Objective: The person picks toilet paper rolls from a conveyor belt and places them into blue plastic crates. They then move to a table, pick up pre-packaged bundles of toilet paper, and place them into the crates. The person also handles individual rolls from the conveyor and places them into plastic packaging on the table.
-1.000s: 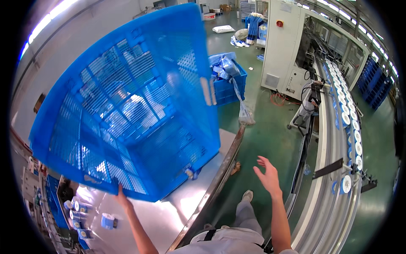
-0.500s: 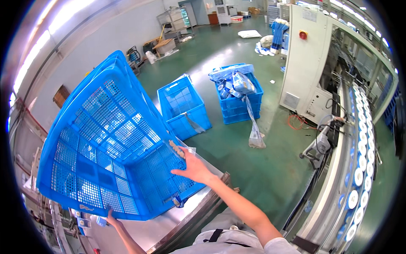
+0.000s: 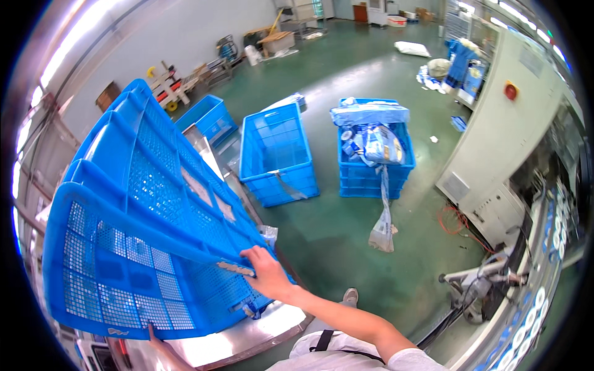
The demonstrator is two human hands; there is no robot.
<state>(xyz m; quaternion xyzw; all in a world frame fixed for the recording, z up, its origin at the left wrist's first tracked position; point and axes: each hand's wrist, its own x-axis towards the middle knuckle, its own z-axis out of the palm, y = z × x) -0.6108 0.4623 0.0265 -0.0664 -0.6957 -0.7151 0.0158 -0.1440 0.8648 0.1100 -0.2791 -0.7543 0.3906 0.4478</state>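
Note:
A large blue plastic basket (image 3: pixel 99 272) with perforated walls stands tilted over a metal table (image 3: pixel 272 332) on my left. My right hand (image 3: pixel 267 275) is closed over its right rim, fingers on the far side of the edge. At the near lower rim, my left hand (image 3: pixel 154 339) grips the basket from below; most of its fingers are hidden behind the wall. A small dark blue wrapped scrap (image 3: pixel 252 309) shows at the basket's near right corner. Pale label remains stick to the rim beside my right hand.
Beyond the table stand a blue crate (image 3: pixel 279 176) and another (image 3: pixel 377 179) heaped with blue packages, a plastic strip trailing to the green floor. A further blue crate (image 3: pixel 216 127) sits behind. At right are a machine cabinet (image 3: pixel 501 123) and a conveyor (image 3: pixel 526 328) with white-and-blue rolls.
The basket has tipped and turned, so its outer right side now shows. My right hand, spread before, has closed on the rim. The view has swung left.

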